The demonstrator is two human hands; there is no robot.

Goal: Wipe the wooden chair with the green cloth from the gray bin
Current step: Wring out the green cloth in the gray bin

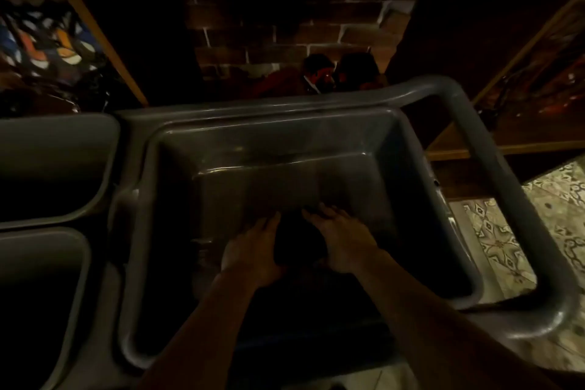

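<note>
The gray bin [411,149] sits on top of a gray cart, in dim light. On the bin's floor lies a dark bunched cloth [299,241]; its green colour does not show in this light. My left hand [250,250] holds its left side and my right hand [343,239] its right side. The fingers stretch forward and the thumbs are hidden against the cloth. I cannot pick out a wooden chair with certainty.
The cart's curved handle [493,142] wraps around the bin's right side. Two more gray bins [104,174] stand at the left. Beyond are a brick wall [285,32], dark wooden beams and frames [104,44], and patterned floor tiles [506,231] at right.
</note>
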